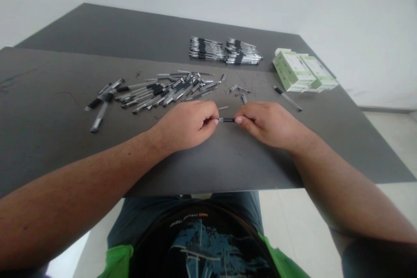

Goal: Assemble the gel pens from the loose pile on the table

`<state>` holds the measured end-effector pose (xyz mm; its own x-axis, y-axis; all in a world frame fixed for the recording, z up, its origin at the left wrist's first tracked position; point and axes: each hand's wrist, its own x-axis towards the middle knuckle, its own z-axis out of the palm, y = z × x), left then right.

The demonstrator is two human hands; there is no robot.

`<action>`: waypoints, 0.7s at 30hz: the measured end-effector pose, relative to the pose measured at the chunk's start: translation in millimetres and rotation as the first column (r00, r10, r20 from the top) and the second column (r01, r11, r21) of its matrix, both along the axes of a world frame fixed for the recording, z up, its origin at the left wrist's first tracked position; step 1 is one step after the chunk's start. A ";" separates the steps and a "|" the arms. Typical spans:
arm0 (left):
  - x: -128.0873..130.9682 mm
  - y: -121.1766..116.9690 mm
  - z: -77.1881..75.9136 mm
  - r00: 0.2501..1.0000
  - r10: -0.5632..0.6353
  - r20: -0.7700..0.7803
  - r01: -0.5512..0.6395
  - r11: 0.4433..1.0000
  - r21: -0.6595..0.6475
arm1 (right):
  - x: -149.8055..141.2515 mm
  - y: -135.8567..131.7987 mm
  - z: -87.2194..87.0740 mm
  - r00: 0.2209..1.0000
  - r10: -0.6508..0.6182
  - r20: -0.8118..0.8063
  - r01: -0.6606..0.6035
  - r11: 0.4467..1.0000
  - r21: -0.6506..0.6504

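Between my two hands, a pen [228, 120] with a black grip section lies level, just above the grey table [208, 169]. My left hand [192, 124] is closed, pinching the clear tip end between thumb and finger. At the other end, my right hand [265, 122] closes round the pen's barrel, hiding most of it. Beyond my left hand spreads a loose pile of pens and pen parts [172, 91]. Small clear caps [244, 98] and thin pieces lie just past my right hand.
Neat stacks of pens [206, 48] and more stacked pens [243, 52] sit at the back. Green and white boxes [295, 69] stand back right, with a single pen [288, 98] before them. Several thick pens [102, 113] lie at left. The table's front edge is near my body.
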<state>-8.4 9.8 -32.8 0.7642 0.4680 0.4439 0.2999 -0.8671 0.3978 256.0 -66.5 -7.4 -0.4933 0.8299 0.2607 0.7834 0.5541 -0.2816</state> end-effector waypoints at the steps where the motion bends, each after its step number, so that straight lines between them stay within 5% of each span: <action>1: 0.1 0.1 0.1 1.000 0.000 0.001 0.000 1.000 0.000 | -0.1 -0.1 0.1 1.000 -0.005 -0.013 0.005 1.000 -0.004; 21: -0.1 0.1 -0.2 0.999 -0.005 -0.034 0.004 1.000 -0.014 | -1.6 -0.4 0.9 1.000 -0.009 0.011 0.009 0.999 -0.049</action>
<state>-8.5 10.0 -33.0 0.7808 0.4701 0.4115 0.3093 -0.8631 0.3992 254.4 -66.9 -6.5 -0.4883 0.8459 0.2146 0.7913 0.5329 -0.2999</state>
